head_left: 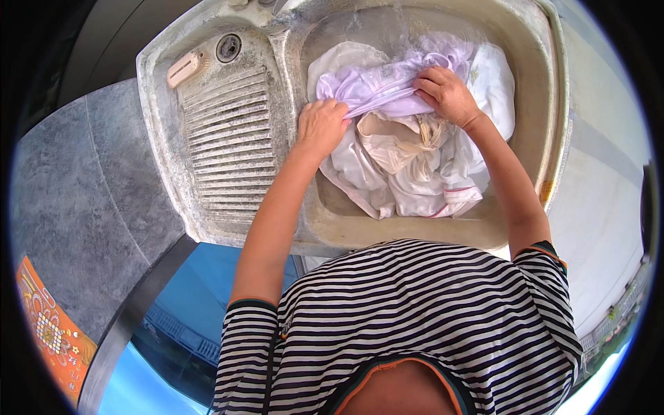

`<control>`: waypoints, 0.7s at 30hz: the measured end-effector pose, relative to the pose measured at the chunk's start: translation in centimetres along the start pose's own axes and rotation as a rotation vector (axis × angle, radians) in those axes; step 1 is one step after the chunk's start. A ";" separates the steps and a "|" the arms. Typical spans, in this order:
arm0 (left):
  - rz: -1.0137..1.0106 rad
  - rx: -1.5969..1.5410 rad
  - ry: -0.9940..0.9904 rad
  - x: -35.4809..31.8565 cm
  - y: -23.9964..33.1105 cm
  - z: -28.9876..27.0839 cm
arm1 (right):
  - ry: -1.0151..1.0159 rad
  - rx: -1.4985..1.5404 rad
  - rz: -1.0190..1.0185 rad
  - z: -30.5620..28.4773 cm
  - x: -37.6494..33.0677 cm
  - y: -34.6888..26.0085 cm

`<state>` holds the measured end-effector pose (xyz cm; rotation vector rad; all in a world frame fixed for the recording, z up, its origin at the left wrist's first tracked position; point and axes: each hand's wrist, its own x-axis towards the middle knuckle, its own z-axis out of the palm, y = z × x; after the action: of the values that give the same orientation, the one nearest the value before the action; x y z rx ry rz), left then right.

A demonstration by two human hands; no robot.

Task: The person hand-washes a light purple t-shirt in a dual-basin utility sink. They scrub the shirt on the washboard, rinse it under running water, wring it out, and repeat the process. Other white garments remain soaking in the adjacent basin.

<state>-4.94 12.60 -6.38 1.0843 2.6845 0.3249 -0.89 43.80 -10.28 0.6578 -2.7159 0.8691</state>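
A wet lavender garment (377, 86) stretches between my two hands over the basin of a stone laundry sink (501, 232). My left hand (321, 124) grips its left end near the divider, fingers closed over the cloth. On the right, my right hand (446, 95) pinches a bunched part of the same garment. Below and around it lie wet white clothes (360, 183), one with a red-edged band, and a beige piece of cloth (387, 142) in the middle. More white cloth (494, 90) spreads at the basin's right side. Water wets the far part of the basin.
Left of the divider is a ribbed washboard (228, 149) with a round drain (228, 48) at its far end. A pale pink scrubbing brush (185, 69) lies beside the drain. A grey countertop (83, 187) adjoins on the left, with an orange printed packet (52, 328) on it.
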 end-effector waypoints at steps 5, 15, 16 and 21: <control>-0.300 -0.477 0.158 2.1 0.8 -3.0 | 0.183 0.315 0.383 -3.8 3.4 -2.2; 0.037 -0.016 -0.033 4.1 -0.2 4.2 | -0.221 -0.150 0.111 2.7 2.3 5.0; -0.039 0.026 -0.023 4.5 -0.3 5.2 | -0.264 -0.213 0.178 3.8 2.0 5.8; -0.145 -0.378 -0.172 6.3 0.1 -1.1 | -0.327 -0.071 0.268 0.8 3.0 6.6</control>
<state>-9.62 16.93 -6.16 0.7641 2.4013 0.6473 -6.76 47.08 -13.17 0.4626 -3.1687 0.7729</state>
